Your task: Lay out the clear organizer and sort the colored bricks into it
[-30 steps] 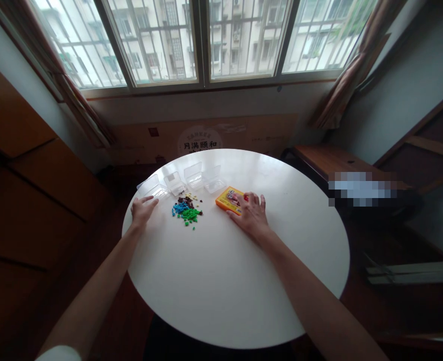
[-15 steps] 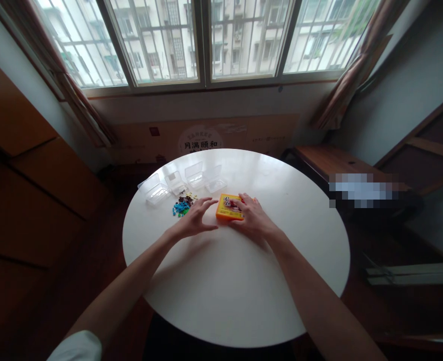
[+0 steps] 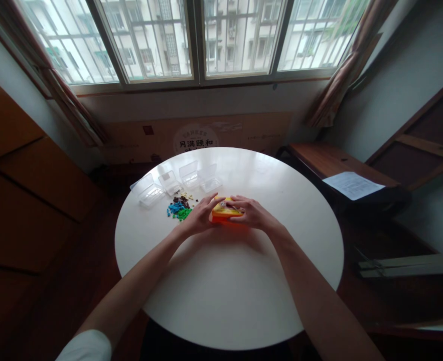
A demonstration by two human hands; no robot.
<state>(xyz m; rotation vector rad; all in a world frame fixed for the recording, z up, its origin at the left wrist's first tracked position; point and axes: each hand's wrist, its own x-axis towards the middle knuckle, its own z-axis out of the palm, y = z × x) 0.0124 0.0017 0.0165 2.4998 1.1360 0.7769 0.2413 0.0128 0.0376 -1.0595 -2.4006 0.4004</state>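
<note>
A box with a yellow printed top and translucent orange sides [image 3: 226, 214] is held between my two hands over the middle of the white table. My left hand [image 3: 199, 217] grips its left end, fingers curved over the edge. On the right end, my right hand [image 3: 258, 216] wraps round with fingers across the top and front. The box tilts slightly, and an orange glow falls on the tabletop below it. Just left of my left hand lie loose small pieces: green ones [image 3: 184, 215], blue ones [image 3: 175, 207] and dark brown ones [image 3: 183, 201], with a few pale yellow bits behind.
Several clear plastic cases with raised lids, among them a large one [image 3: 151, 195] and a smaller one [image 3: 170, 184], stand at the back left of the round table [image 3: 221, 301]. Beyond its right side is a wooden bench [image 3: 315, 154] bearing a paper sheet [image 3: 352, 184].
My left hand has moved right and closed on the box's left end. The box has tilted up off its flat rest, now gripped by both hands. The green pieces show more fully.
</note>
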